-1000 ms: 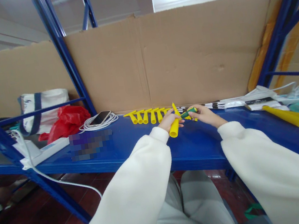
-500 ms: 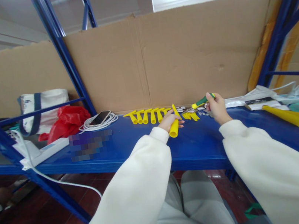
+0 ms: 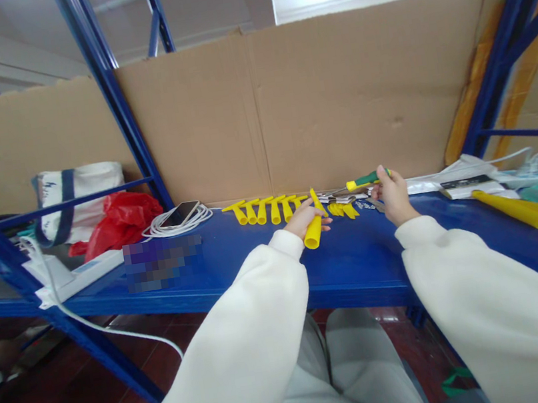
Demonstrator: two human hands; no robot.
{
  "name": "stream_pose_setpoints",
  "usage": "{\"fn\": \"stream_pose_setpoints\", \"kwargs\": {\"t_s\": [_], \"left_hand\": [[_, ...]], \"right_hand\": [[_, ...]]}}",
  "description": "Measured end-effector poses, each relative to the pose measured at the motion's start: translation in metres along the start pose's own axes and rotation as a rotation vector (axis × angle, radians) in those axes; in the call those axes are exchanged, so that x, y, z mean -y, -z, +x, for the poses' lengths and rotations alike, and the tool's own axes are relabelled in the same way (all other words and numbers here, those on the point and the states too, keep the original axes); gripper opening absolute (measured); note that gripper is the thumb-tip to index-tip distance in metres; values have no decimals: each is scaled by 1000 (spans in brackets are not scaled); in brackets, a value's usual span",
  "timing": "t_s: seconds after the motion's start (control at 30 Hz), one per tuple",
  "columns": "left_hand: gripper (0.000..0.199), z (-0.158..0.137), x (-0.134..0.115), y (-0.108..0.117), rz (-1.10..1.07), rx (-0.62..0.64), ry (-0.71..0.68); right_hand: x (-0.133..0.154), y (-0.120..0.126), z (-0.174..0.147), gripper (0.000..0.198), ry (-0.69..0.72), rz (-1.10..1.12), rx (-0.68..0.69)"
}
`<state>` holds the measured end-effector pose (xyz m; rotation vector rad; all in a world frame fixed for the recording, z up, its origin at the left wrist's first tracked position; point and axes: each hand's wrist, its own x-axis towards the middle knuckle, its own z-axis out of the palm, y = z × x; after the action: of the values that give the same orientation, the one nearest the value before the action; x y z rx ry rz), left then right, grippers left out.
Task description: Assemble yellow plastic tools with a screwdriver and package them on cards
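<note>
My left hand (image 3: 300, 218) is closed round a hollow yellow tapered tube (image 3: 312, 232), its wide open end toward me and its narrow end pointing at the cardboard. In my right hand (image 3: 394, 195) is a screwdriver (image 3: 364, 181) with a green and yellow handle, held nearly level. Its thin shaft points left toward the tube's narrow end; I cannot tell whether they touch. Between the hands lie several small yellow pieces (image 3: 343, 208) on the blue shelf (image 3: 257, 260). To the left of my left hand stands a row of short yellow pieces (image 3: 261, 212).
A cardboard sheet (image 3: 334, 97) closes off the back. Larger yellow cones (image 3: 518, 210) lie at the right. On the left are a phone (image 3: 181, 212) on coiled white cable, a red plastic bag (image 3: 122, 218), a power strip (image 3: 92, 271) and a cloth bag (image 3: 90, 188).
The screwdriver has tipped more level and shifted slightly right, away from the tube. My left hand keeps the yellow tube in nearly the same place.
</note>
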<state>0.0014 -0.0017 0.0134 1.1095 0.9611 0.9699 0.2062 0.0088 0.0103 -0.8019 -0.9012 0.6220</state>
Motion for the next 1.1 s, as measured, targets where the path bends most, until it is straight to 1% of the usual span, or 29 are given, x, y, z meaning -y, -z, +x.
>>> {"fn": "stream_pose_setpoints", "kwargs": {"t_s": [0.17, 0.33, 0.6, 0.93, 1.1], "left_hand": [[74, -2, 0, -1, 0, 5, 3], [69, -3, -2, -1, 15, 15, 10], [74, -2, -1, 0, 22, 34, 9], [72, -3, -1, -1, 45, 76, -2], [76, -3, 0, -1, 57, 86, 8]], "right_hand": [[-4, 0, -1, 43, -6, 16, 49], [-5, 1, 0, 43, -3, 9, 39], [-5, 1, 1, 45, 0, 1, 45], [-7, 2, 2, 44, -5, -6, 31], [-6, 2, 2, 45, -17, 3, 11]]}}
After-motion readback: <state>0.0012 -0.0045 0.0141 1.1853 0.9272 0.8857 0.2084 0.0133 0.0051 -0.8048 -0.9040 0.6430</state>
